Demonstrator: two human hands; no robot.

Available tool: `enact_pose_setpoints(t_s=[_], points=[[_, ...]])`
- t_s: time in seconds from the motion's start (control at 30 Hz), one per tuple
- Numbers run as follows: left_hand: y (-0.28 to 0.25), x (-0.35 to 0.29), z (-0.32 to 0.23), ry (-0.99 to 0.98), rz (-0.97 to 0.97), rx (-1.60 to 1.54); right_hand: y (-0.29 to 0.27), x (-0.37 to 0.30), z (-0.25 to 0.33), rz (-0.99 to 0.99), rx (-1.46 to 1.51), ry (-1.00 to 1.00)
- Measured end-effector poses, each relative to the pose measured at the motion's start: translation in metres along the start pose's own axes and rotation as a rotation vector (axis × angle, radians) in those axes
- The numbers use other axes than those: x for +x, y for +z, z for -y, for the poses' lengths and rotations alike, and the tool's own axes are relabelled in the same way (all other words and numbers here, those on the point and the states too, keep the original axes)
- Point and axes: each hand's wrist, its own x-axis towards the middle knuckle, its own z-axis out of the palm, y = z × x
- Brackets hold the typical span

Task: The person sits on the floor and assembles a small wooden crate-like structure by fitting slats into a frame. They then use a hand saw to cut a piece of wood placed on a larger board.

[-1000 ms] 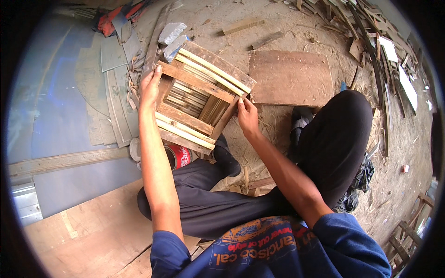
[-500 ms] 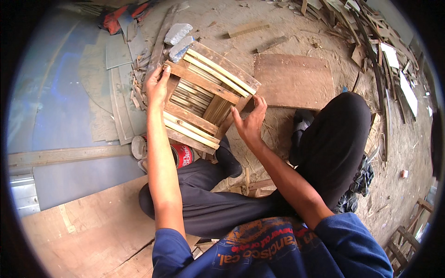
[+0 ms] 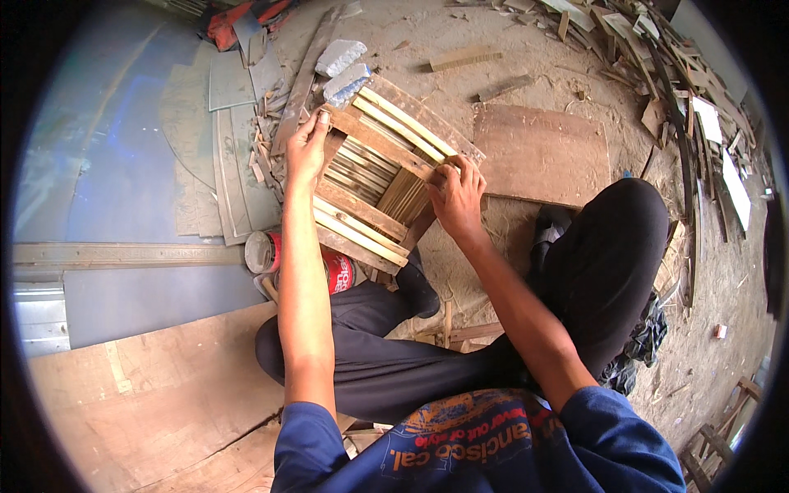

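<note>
A small slatted wooden crate (image 3: 362, 207) is held tilted over the ground in front of my bent legs. Dark boards form its sides, pale thin strips run along two edges, and narrow slats show inside. My left hand (image 3: 306, 152) grips its left corner at the end of a brown crosspiece (image 3: 382, 141), thumb on top. At the crosspiece's other end, my right hand (image 3: 458, 197) has its fingers curled over the crate's right corner. The undersides of both grips are hidden.
Grey-blue stone chunks (image 3: 341, 57) lie just beyond the crate. A brown board (image 3: 542, 154) rests on the ground to the right, with piled scrap wood (image 3: 657, 74) behind. Red cans (image 3: 339, 271) stand by my left forearm. Sheets of panel (image 3: 156, 308) cover the left side.
My right hand has closed from spread fingers to curled ones over the crate's right corner. The whole scene has shifted slightly right in view; my left hand keeps its grip.
</note>
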Motion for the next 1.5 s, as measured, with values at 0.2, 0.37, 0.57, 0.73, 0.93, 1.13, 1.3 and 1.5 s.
enact_pose_setpoints(t_s=[0.2, 0.37, 0.57, 0.73, 0.93, 1.13, 1.3, 1.5], points=[[0.008, -0.005, -0.009, 0.008, 0.010, 0.037, -0.005, -0.001, 0.001, -0.019, 0.032, -0.003], [0.012, -0.007, -0.012, 0.083, -0.013, 0.154, -0.007, 0.001, 0.000, -0.035, 0.036, -0.007], [0.011, -0.007, -0.008, 0.101, 0.004, 0.172, -0.004, 0.001, -0.004, -0.052, 0.052, 0.012], [0.013, -0.005, -0.005, 0.133, 0.003, 0.150, -0.004, 0.001, -0.005, -0.064, 0.059, 0.024], [0.011, -0.001, -0.002, 0.229, -0.014, 0.316, -0.004, 0.002, -0.009, -0.055, 0.039, 0.003], [0.013, -0.001, -0.006, 0.187, -0.006, 0.334, -0.005, 0.003, -0.010, -0.062, 0.057, -0.029], [0.010, 0.004, 0.004, 0.255, -0.017, 0.342, -0.009, -0.008, 0.006, -0.137, 0.147, 0.083], [0.008, 0.003, 0.004, 0.218, 0.003, 0.281, 0.021, -0.038, 0.022, -0.318, 0.476, 0.679]])
